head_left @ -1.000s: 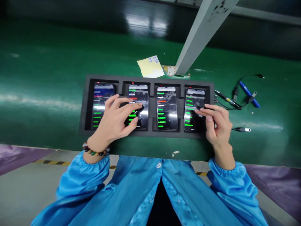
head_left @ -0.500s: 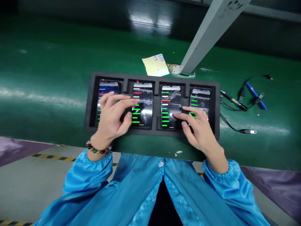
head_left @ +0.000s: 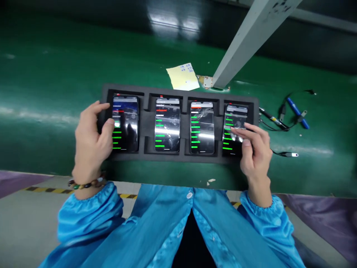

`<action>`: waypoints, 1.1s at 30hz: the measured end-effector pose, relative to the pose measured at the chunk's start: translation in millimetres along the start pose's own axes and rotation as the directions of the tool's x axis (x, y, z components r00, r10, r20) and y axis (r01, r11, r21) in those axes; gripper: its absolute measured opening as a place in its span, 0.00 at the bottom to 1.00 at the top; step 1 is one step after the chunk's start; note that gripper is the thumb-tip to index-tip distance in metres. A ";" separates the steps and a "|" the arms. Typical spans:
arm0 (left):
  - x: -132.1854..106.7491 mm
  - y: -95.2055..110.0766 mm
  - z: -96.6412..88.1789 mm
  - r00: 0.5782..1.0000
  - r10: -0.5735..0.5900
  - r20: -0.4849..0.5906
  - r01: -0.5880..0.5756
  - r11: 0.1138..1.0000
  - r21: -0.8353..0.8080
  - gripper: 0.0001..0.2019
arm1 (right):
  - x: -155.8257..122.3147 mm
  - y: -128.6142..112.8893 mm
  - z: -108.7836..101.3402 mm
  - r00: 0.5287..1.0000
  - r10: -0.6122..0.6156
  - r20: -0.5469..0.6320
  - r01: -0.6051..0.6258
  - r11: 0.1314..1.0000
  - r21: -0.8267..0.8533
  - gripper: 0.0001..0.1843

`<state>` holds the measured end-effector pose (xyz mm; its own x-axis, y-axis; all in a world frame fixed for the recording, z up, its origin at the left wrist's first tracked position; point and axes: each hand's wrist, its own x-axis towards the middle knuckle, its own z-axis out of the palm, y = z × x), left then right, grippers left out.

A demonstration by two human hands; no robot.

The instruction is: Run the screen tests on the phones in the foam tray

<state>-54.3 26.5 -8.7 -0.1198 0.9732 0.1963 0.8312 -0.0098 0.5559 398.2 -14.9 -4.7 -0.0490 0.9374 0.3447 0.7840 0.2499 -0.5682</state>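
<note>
Head camera — left hand (head_left: 90,136), loosely curled, thumbs the glossy black smartphone (head_left: 126,124) beside it (in a black foam tray (head_left: 145,128)); right hand (head_left: 255,149), fingers spread, touches a second smartphone (head_left: 235,115) beneath.

tray (head_left: 146,130): black foam, matt | phones (head_left: 167,124) in tray: glossy glass screens, mirror-like glare | surface (head_left: 55,74) under tray: green, smooth, glossy | note (head_left: 182,76) behind tray: yellow paper, matt | post (head_left: 245,37) behind tray: grey painted metal, chipped | sleeves (head_left: 92,219) in front of tray: blue cloth, satin sheen | bracelet (head_left: 86,183) near tray: polished beads
</note>
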 end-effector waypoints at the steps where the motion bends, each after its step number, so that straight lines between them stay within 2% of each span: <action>1: 0.7 -0.8 0.7 1.000 -0.008 0.002 0.008 1.000 -0.013 0.25 | -5.6 4.1 -3.5 0.999 0.023 -0.042 -0.024 1.000 -0.009 0.20; 3: 0.6 -0.5 1.2 1.000 -0.015 0.004 0.015 1.000 -0.027 0.25 | -14.1 11.7 -7.8 0.997 0.041 -0.065 -0.043 0.999 -0.025 0.19; 7: -2.8 3.2 1.3 1.000 -0.028 -0.002 0.028 0.999 -0.038 0.25 | -17.0 17.2 -6.5 1.000 0.021 -0.007 -0.021 0.998 -0.062 0.18; 10: -4.6 3.7 2.3 1.000 -0.007 -0.003 0.006 0.999 -0.048 0.25 | -10.4 6.5 1.7 1.000 -0.020 0.010 0.020 0.999 -0.037 0.18; 14: -5.1 -1.6 1.3 1.000 0.001 0.013 0.000 0.999 -0.033 0.24 | 0.0 -18.5 16.7 0.967 -0.179 0.183 0.174 0.984 0.040 0.21; 16: -5.7 -2.4 -0.6 1.000 0.004 0.021 -0.004 1.000 -0.025 0.24 | 2.6 -24.7 19.4 0.951 -0.211 0.227 0.204 0.977 0.056 0.21; 18: -6.8 4.5 -0.8 0.999 0.040 -0.018 -0.039 0.999 0.016 0.23 | 2.3 -22.4 16.3 0.976 -0.150 0.156 0.144 0.988 0.052 0.21; 20: -8.5 23.4 4.6 0.986 0.150 -0.075 -0.145 0.987 0.062 0.22 | -0.7 -13.3 9.1 0.999 -0.030 0.025 0.029 0.999 0.026 0.21; 22: -10.0 54.0 17.6 0.939 0.341 -0.055 -0.337 0.939 0.062 0.19 | -5.2 -1.8 1.4 0.997 0.060 -0.057 -0.061 0.998 -0.013 0.21; 23: -10.6 71.8 26.6 0.901 0.433 0.025 -0.434 0.901 0.025 0.19 | -7.4 3.4 -1.6 0.995 0.080 -0.059 -0.082 0.996 -0.031 0.21; 25: -10.7 106.6 47.0 0.785 0.588 0.196 -0.594 0.804 -0.032 0.21 | -10.7 11.0 -4.8 0.996 0.093 -0.012 -0.094 0.993 -0.068 0.21; 27: -9.4 132.7 65.3 0.698 0.649 0.303 -0.662 0.746 -0.073 0.24 | -12.0 14.4 -5.1 0.994 0.105 0.041 -0.100 0.989 -0.109 0.21; 29: -7.7 146.2 77.3 0.672 0.648 0.357 -0.668 0.739 -0.084 0.26 | -11.5 15.0 -4.4 0.991 0.111 0.070 -0.101 0.985 -0.137 0.21; 33: -6.2 147.0 83.3 0.683 0.628 0.373 -0.649 0.756 -0.083 0.27 | -9.1 15.3 -4.2 0.992 0.088 0.087 -0.076 0.987 -0.139 0.21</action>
<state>113.9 38.1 4.5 0.6423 0.7446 0.1818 0.6613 -0.6583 0.3596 413.2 -20.6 -13.4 -0.0334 0.9733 0.2269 0.8638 0.1423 -0.4833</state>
